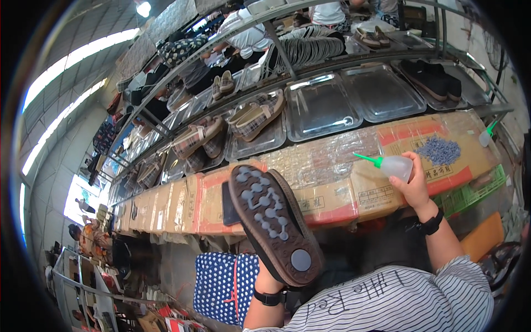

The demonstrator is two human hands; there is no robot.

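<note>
My left hand [268, 281] holds up a dark shoe, its brown sole [271, 216] turned toward me. Grey-blue dots and linked shapes cover that sole, with a larger round disc at the heel. Another shoe edge [293, 205] shows behind it; I cannot tell whether it belongs to a second shoe. The shoe hides most of my left fingers. My right hand [416, 185] is wrapped round a translucent squeeze bottle [396, 168], whose green nozzle points left above the cardboard. Small blue-grey pieces [440, 150] lie heaped on the cardboard beyond my right hand.
Cardboard [332, 202] covers the bench, with a dark flat object [229, 205] beside the raised shoe. Behind runs a line of metal trays [323, 108], some holding plaid shoes [257, 116] or black shoes [431, 80]. Another green-tipped bottle [487, 136] stands far right. People work beyond the rails.
</note>
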